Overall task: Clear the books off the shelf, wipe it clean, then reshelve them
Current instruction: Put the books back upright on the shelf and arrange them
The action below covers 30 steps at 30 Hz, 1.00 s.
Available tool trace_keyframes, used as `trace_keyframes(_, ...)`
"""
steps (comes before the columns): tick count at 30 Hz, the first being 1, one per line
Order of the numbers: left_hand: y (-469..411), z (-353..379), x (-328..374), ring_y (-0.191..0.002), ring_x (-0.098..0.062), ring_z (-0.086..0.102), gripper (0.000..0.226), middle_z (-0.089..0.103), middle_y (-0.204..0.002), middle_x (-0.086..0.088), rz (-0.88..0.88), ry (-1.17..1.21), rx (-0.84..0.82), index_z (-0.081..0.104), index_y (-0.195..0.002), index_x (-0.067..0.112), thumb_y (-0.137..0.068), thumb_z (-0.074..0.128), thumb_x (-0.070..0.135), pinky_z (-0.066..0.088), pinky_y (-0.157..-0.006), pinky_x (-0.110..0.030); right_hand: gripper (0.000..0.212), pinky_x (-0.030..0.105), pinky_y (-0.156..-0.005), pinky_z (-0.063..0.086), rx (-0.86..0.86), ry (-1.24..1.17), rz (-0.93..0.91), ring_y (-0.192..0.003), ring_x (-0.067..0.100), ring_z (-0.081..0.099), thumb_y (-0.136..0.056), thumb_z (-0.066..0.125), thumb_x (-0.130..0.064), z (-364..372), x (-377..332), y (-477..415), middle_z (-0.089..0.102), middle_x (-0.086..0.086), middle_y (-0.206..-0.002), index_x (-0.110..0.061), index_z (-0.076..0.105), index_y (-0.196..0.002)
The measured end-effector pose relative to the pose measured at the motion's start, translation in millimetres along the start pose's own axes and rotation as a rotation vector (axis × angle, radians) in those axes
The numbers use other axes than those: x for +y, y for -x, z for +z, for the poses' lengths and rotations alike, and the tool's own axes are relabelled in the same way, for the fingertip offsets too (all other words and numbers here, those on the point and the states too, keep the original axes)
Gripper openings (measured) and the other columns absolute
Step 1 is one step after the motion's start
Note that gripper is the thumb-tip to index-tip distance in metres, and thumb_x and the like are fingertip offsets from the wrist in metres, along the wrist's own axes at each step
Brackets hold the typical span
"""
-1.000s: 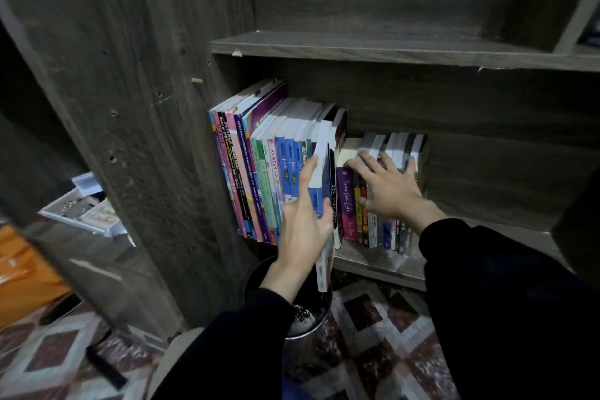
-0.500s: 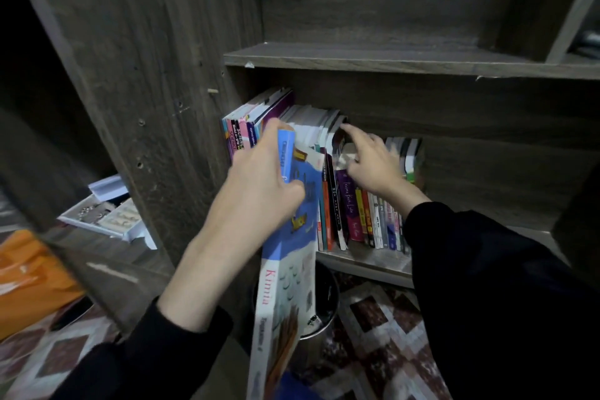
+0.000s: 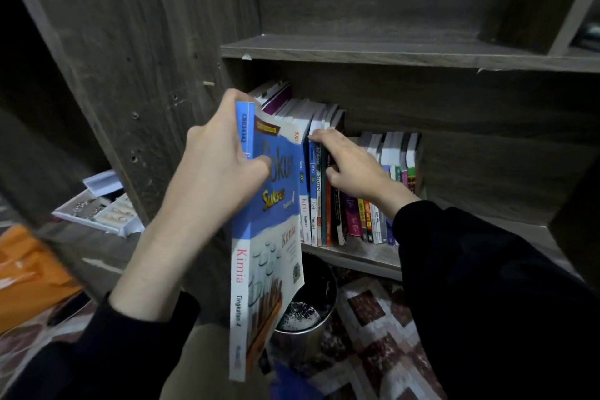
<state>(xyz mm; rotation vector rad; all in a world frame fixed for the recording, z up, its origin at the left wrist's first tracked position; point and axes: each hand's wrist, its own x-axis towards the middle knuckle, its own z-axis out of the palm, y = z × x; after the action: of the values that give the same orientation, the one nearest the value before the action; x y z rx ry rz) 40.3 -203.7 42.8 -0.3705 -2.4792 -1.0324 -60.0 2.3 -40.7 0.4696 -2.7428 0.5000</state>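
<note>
My left hand grips a large blue and white "Kimia" textbook by its upper spine, held upright in front of the shelf and clear of the row. My right hand reaches into the row of upright books on the lower wooden shelf; its fingers hook over the top of a blue-spined book there. Smaller paperbacks stand to the right of that hand. The left end of the row is hidden behind the held book.
The wooden shelf above carries nothing in view. A metal bin stands on the patterned floor below the shelf. A white tray lies on a ledge at left, beside something orange. A thick side panel bounds the shelf on the left.
My left hand has pulled the blue Kimia book out of the row and toward me. My right hand has shifted left from the small paperbacks to the tops of the taller books.
</note>
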Motion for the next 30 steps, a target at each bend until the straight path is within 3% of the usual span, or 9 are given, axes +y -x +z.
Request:
trace_keyframes(3, -3.0, 2.6, 2.7, -0.076, -0.005, 0.06, 0.037, 0.065, -0.083, -0.003, 0.007, 0.038, 0.009, 0.048, -0.107, 0.025, -0.081, 0.065, 0.005, 0.046, -0.055, -0.015, 0.062, 0.035, -0.107, 0.036, 0.026, 0.007, 0.007, -0.143, 0.012, 0.022, -0.083, 0.048, -0.001, -0.9, 5.2, 2.8, 0.035, -0.004, -0.15, -0.023, 0.036, -0.14)
trace_keyframes(6, -8.5, 7.8, 3.9, -0.077, 0.011, 0.057, 0.035, 0.062, -0.081, 0.003, 0.022, 0.08, 0.014, 0.048, -0.108, 0.022, -0.082, 0.065, 0.005, 0.047, -0.048, -0.012, 0.062, 0.037, -0.106, 0.039, 0.033, -0.012, 0.009, -0.144, 0.013, 0.022, -0.083, 0.048, -0.001, -0.2, 8.4, 4.7, 0.034, -0.004, -0.151, -0.024, 0.037, -0.139)
trace_keyframes(10, -20.0, 17.6, 3.6, -0.077, -0.006, 0.062, 0.036, 0.064, -0.083, 0.003, 0.051, 0.086, 0.043, 0.048, -0.107, 0.021, -0.079, 0.065, 0.003, 0.049, -0.058, -0.021, 0.061, 0.035, -0.106, 0.036, 0.039, -0.02, 0.011, -0.144, 0.013, 0.023, -0.083, 0.049, 0.0, 0.1, 9.5, 6.8, 0.035, -0.004, -0.151, -0.023, 0.038, -0.139)
trace_keyframes(14, -36.8, 30.9, 2.9, -0.076, 0.005, 0.054, 0.037, 0.062, -0.084, -0.002, 0.076, 0.08, 0.053, 0.047, -0.108, 0.018, -0.079, 0.061, 0.001, 0.042, -0.056, -0.012, 0.061, 0.033, -0.103, 0.038, 0.045, -0.025, 0.014, -0.141, 0.013, 0.028, -0.083, 0.05, 0.0, -1.5, 10.7, 8.2, 0.037, -0.004, -0.148, -0.023, 0.038, -0.138)
trace_keyframes(16, -42.6, 38.9, 1.8, -0.076, 0.0, 0.053, 0.039, 0.062, -0.087, -0.002, 0.092, 0.09, 0.064, 0.046, -0.109, 0.02, -0.078, 0.061, 0.002, 0.04, -0.057, -0.01, 0.061, 0.032, -0.102, 0.038, 0.047, -0.023, 0.013, -0.14, 0.013, 0.029, -0.082, 0.05, -0.001, -1.4, 11.4, 8.6, 0.038, -0.003, -0.147, -0.023, 0.038, -0.138)
trace_keyframes(21, -46.0, 57.6, -4.6, -0.069, 0.012, 0.052, 0.045, 0.066, -0.088, -0.006, 0.131, 0.165, 0.153, 0.045, -0.118, 0.018, -0.079, 0.063, 0.003, 0.045, -0.062, -0.018, 0.062, 0.03, -0.101, 0.037, 0.05, -0.026, 0.017, -0.139, 0.013, 0.03, -0.081, 0.051, 0.0, -0.7, 14.3, 9.2, 0.037, -0.002, -0.146, -0.021, 0.038, -0.138)
trace_keyframes(24, -42.0, 77.2, -14.3, -0.064, -0.005, 0.056, 0.045, 0.063, -0.074, -0.009, 0.17, 0.18, 0.217, 0.047, -0.118, 0.014, -0.078, 0.062, 0.001, 0.043, -0.059, -0.021, 0.063, 0.033, -0.1, 0.04, 0.064, -0.037, 0.01, -0.135, 0.015, 0.036, -0.08, 0.05, 0.001, -0.3, 13.1, 9.8, 0.039, -0.001, -0.144, -0.021, 0.039, -0.138)
trace_keyframes(27, -24.1, 116.6, -37.5, -0.042, -0.007, 0.046, 0.048, 0.049, -0.054, 0.001, 0.164, 0.167, 0.163, 0.043, -0.127, 0.018, -0.085, 0.059, 0.001, 0.039, -0.046, -0.019, 0.063, 0.034, -0.098, 0.042, 0.076, -0.047, -0.011, -0.131, 0.017, 0.04, -0.078, 0.051, 0.001, 0.0, 12.7, 10.9, 0.04, -0.001, -0.142, -0.02, 0.041, -0.137)
trace_keyframes(30, -5.6, 154.5, -65.4, -0.039, -0.018, 0.047, 0.049, 0.051, -0.052, -0.006, 0.1, 0.179, 0.176, 0.036, -0.13, 0.026, -0.089, 0.056, 0.006, 0.044, -0.044, -0.038, 0.062, 0.039, -0.096, 0.046, 0.066, -0.05, -0.032, -0.13, 0.017, 0.041, -0.078, 0.051, 0.001, 4.2, 12.5, 13.0, 0.04, -0.001, -0.141, -0.02, 0.041, -0.136)
